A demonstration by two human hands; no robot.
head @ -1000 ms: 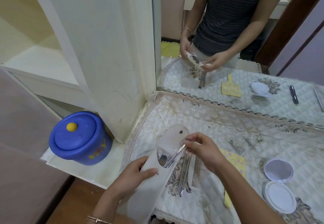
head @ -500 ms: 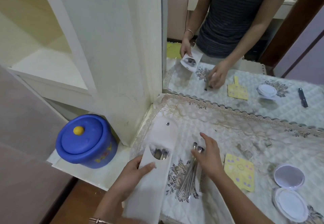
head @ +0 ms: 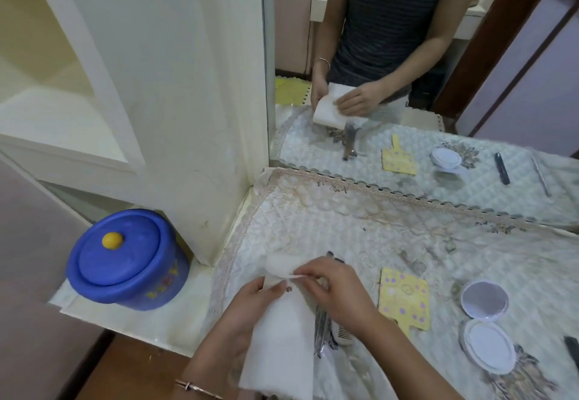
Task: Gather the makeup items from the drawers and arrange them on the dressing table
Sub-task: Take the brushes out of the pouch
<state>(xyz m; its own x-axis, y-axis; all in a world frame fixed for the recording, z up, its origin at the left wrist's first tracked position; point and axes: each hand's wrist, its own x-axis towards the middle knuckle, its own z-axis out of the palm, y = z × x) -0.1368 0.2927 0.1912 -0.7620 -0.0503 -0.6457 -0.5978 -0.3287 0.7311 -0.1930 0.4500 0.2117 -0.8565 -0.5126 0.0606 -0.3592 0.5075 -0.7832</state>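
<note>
Lower centre of frame: my left hand (head: 250,301) grips the white snap-flap pouch (head: 282,346) while my right hand (head: 336,290) pinches its flap closed; risk: the flap slips, or my wrist knocks the metal tools (head: 322,330) lying beneath it.

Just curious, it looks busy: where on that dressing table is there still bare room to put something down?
Bare cloth runs along the mirror, behind the hands and yellow card. Crowded: metal tools and comb under the right hand, and the open compact on the right.
</note>
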